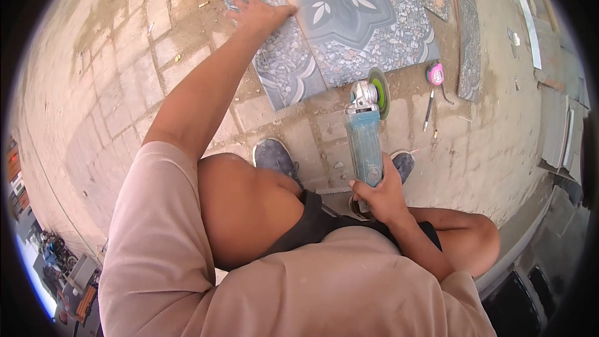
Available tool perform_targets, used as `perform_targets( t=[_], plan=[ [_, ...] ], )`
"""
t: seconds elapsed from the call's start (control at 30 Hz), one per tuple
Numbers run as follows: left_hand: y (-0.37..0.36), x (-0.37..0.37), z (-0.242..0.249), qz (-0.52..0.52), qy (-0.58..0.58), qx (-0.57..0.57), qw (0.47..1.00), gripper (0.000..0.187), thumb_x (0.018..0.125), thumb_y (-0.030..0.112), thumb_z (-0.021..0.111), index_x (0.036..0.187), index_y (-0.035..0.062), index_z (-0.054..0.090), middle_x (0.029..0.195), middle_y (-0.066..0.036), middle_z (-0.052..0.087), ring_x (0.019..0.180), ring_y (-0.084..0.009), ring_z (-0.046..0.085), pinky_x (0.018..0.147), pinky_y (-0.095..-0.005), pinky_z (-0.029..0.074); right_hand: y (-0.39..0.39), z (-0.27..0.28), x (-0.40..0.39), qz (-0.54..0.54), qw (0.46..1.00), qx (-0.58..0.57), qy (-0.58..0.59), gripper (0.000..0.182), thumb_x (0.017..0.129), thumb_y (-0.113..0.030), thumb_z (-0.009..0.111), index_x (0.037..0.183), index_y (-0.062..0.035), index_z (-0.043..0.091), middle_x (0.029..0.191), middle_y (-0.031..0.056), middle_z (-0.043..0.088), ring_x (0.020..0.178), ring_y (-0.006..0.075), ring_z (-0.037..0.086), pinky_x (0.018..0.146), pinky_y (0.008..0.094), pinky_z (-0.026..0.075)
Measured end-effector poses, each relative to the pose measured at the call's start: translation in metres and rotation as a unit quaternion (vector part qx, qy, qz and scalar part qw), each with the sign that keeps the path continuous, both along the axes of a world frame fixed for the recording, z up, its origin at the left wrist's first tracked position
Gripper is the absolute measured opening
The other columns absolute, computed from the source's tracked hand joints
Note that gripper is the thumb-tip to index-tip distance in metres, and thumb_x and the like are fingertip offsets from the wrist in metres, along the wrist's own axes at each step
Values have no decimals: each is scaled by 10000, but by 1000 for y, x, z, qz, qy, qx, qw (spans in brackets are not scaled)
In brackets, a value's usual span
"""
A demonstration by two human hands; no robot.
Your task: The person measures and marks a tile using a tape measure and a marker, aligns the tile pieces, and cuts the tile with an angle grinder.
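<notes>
My left hand (259, 14) lies with spread fingers on a narrow cut strip of patterned tile (284, 66), the thumb reaching to its right edge. Close against that strip is a larger grey tile (374, 56) with a flower and pebble print. Its upper part looks hazy. In my right hand (384, 195) is a blue angle grinder (364, 140), gripped round the rear of its body. The grinder's green disc (380, 92) stands at the front of the tool, near the lower edge of the large tile.
Right of the tiles lie a pink tape measure (435, 74), a dark marker pen (428, 110) and another narrow tile piece (468, 41). My shoes (274, 155) rest on dusty brick paving (162, 56). Boards (558, 125) line the right side.
</notes>
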State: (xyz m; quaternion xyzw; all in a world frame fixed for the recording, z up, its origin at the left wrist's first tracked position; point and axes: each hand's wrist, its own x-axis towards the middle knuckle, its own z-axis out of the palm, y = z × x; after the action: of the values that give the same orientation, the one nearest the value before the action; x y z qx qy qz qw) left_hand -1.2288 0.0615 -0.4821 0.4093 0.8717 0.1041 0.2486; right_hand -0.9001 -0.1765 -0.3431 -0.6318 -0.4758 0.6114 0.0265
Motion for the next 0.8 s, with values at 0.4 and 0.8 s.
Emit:
perform_targets(
  t=[0.4,0.8],
  plan=[
    [-94,-104,-23,189,-14,72,979,1287,631,384,887,1560,-110,146,1475,-361,339,1346,-509,430,1133,-495,422,53,-14,-5,-200,966,85,144,381,846,-50,733,1156,29,527,902,104,638,673,181,655,593,325,539],
    [-121,-96,-39,160,-5,-30,987,1292,660,330,918,1613,14,106,1470,-308,320,1324,-508,435,1108,-571,435,132,-57,-60,-124,956,215,158,404,849,-95,767,1164,43,555,910,111,664,645,174,641,564,329,548]
  ],
)
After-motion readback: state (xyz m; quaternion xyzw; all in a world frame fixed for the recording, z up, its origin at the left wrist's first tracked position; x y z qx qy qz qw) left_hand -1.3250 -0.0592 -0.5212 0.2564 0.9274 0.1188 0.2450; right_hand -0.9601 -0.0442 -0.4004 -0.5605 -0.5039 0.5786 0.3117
